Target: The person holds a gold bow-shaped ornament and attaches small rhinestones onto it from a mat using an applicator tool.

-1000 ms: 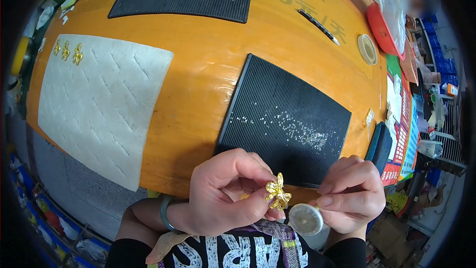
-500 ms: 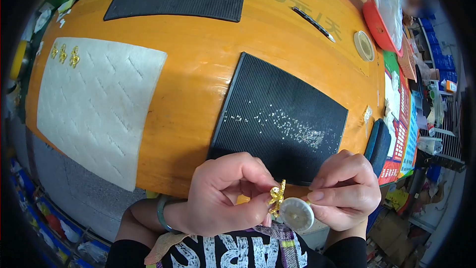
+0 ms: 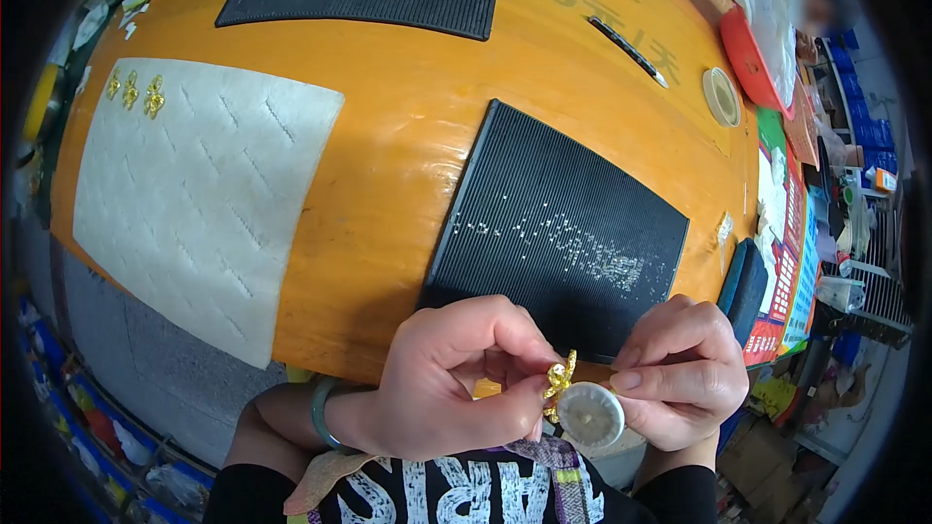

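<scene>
My left hand (image 3: 466, 378) pinches a small gold flower-shaped ornament (image 3: 558, 383) between thumb and fingertips. Facing it, my right hand (image 3: 684, 374) is closed, thumb against forefinger; a tiny yellowish tip shows there, but the rest of what it grips is hidden. Between the two hands sits a small round white dish (image 3: 592, 432) with a pale substance inside. It lies close against the right fingers, and I cannot tell which hand supports it. Just beyond the hands, a black ridged mat (image 3: 505, 281) carries many tiny shiny stones (image 3: 616, 267).
A white quilted pad (image 3: 194, 204) at left bears three gold ornaments (image 3: 153, 97) near its far corner. Another black mat (image 3: 417, 5) with stones lies at the back. A black pen (image 3: 626, 50), a round shallow container (image 3: 720, 99) and a red basin (image 3: 752, 58) are at right.
The view has shifted slightly, so the table items appear displaced. Both hands keep their grips, with the ornament and white dish still close together.
</scene>
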`<control>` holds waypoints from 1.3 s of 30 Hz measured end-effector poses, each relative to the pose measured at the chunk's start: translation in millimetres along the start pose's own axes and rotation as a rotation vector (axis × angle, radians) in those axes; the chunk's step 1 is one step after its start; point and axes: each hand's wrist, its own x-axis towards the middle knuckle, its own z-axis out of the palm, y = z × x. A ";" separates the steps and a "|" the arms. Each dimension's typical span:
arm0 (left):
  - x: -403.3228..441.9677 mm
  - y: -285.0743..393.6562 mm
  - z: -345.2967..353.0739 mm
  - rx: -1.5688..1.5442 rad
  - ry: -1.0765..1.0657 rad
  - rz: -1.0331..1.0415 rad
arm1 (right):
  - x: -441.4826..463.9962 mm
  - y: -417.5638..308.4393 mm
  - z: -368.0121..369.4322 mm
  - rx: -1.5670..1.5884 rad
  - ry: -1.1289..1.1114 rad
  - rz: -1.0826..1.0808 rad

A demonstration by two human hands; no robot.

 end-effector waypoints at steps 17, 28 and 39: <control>0.4 1.2 2.5 0.011 0.044 -0.049 | 0.5 -1.2 1.0 0.026 0.029 0.090; 1.3 1.1 3.6 0.038 0.043 -0.053 | 1.1 -2.6 3.1 0.006 0.069 0.045; 0.7 -0.9 3.5 0.055 0.067 -0.052 | 0.4 -4.2 6.8 -0.094 0.076 -0.038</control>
